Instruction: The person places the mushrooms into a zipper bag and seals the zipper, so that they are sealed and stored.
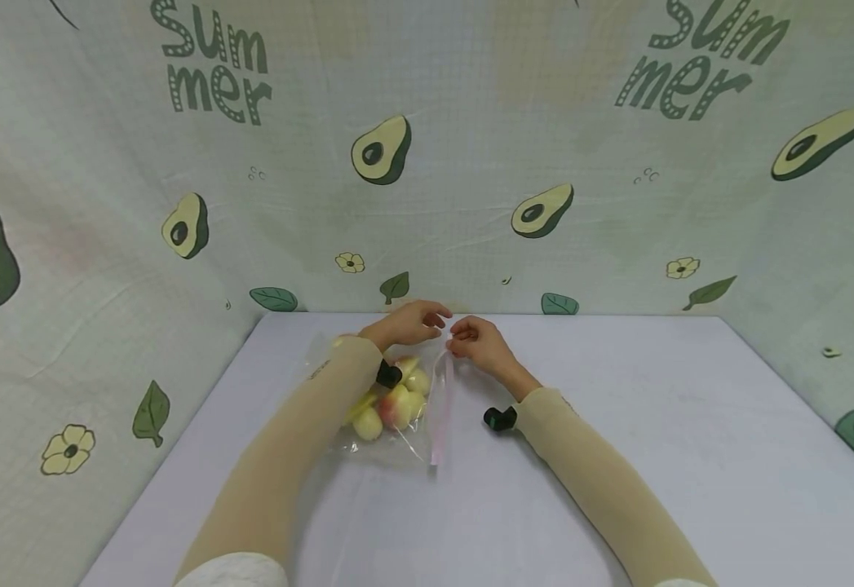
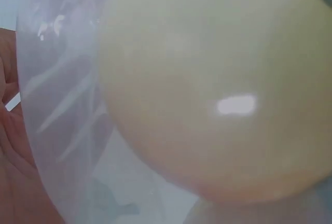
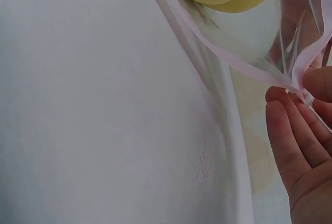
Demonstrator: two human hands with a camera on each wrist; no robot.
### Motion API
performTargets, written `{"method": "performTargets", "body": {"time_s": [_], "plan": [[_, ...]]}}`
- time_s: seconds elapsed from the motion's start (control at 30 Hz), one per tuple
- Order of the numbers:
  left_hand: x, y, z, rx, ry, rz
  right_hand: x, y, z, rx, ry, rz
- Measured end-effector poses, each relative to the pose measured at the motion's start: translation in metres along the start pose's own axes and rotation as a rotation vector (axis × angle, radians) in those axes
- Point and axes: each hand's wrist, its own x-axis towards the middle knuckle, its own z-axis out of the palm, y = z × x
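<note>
A clear zip bag (image 1: 437,408) with a pink strip along its mouth lies on the table, its mouth toward the right. Inside are several yellow fruits (image 1: 368,424), one with a red blush (image 1: 397,406). At the far end of the mouth, my right hand (image 1: 485,346) pinches the corner of the pink strip (image 3: 249,71) between thumb and fingertips. My left hand (image 1: 408,322) reaches over the bag's far side with loosely bent fingers, close to the right fingertips. A pale fruit (image 2: 207,79) behind plastic fills most of the left wrist view.
The white table (image 1: 617,424) stretches out to the right and in front of the bag. Behind and at both sides hangs a cloth (image 1: 456,244) printed with avocados and leaves. A small black camera (image 1: 500,419) sits at the right wrist.
</note>
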Motion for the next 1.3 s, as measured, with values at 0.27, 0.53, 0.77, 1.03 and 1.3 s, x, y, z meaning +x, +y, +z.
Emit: {"method": "performTargets", "body": {"time_s": [0.27, 0.53, 0.77, 1.03, 1.3], "plan": [[0.002, 0.003, 0.002, -0.047, 0.022, -0.033, 0.002, 0.001, 0.005, 0.049, 0.026, -0.022], [0.001, 0.002, 0.003, -0.036, 0.047, -0.031, 0.000, -0.005, 0.009, 0.047, 0.043, -0.029], [-0.001, 0.002, 0.003, -0.060, 0.047, -0.042, -0.002, -0.007, 0.011, 0.049, 0.041, -0.054], [-0.002, 0.002, 0.002, -0.144, 0.065, -0.010, -0.003, -0.008, 0.011, 0.057, 0.028, -0.092], [-0.001, 0.005, -0.001, -0.166, 0.088, 0.032, -0.003, -0.011, 0.010, 0.068, 0.039, -0.136]]}}
